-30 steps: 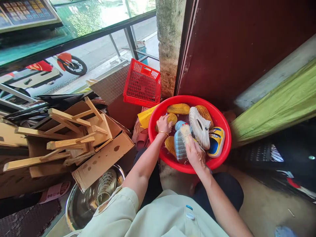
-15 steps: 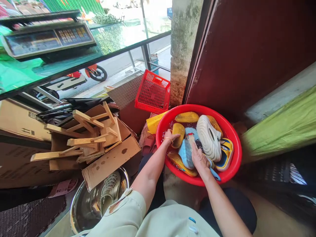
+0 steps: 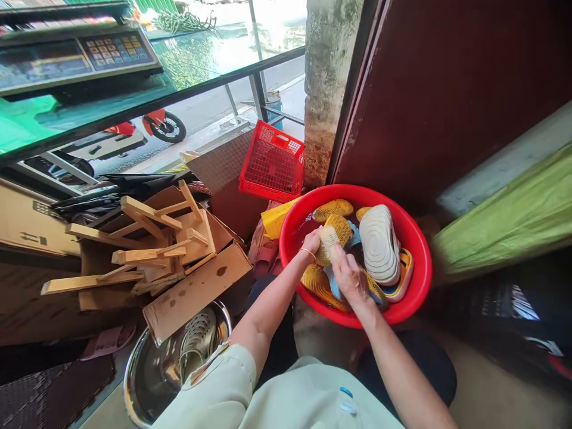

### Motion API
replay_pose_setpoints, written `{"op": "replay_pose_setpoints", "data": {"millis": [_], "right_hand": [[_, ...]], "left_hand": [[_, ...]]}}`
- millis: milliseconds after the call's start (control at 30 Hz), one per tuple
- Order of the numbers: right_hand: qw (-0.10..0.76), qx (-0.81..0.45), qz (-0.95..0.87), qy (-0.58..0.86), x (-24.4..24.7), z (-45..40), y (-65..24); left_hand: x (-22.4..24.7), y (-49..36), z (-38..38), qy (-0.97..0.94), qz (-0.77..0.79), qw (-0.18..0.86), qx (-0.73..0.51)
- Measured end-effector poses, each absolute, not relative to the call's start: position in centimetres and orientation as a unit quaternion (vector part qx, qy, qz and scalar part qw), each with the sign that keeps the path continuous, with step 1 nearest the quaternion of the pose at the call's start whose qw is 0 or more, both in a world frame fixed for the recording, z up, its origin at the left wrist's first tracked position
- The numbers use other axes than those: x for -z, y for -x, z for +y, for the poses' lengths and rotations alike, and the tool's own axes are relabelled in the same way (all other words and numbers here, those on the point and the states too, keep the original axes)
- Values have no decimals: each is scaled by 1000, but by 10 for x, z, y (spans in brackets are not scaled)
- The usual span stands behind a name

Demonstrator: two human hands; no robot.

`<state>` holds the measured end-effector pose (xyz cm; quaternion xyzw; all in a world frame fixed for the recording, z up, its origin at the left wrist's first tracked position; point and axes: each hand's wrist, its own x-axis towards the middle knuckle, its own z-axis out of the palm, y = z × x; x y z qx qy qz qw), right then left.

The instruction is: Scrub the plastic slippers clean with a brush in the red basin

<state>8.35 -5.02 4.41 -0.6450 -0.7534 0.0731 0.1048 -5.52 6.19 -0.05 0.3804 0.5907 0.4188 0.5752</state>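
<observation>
Gripping a yellow shoe (image 3: 338, 229) over the red tub (image 3: 423, 285), our left hand (image 3: 311, 241) curls round its edge, while our right (image 3: 348, 275) closes on a brush (image 3: 329, 239), bristles against the sole.

Shoes (image 3: 333, 208) lie in my tub (image 3: 426, 268), one sole-up near its right edge. Past its far left edge sits a crate (image 3: 272, 167). To my left, stools (image 3: 152, 229) lie over cardboard (image 3: 201, 292); nearer me, a basin (image 3: 143, 381) holds another shoe (image 3: 199, 336).
</observation>
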Motion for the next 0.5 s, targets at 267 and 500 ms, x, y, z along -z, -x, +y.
{"op": "replay_pose_setpoints", "data": {"millis": [267,500], "right_hand": [[150,-57,-661,733,-56,37,-108],[118,-66,-660,739,-46,-6,-122]], "left_hand": [[-2,49,53,-328,532,624,-470],[12,45,54,-298,567,607,-471]]}}
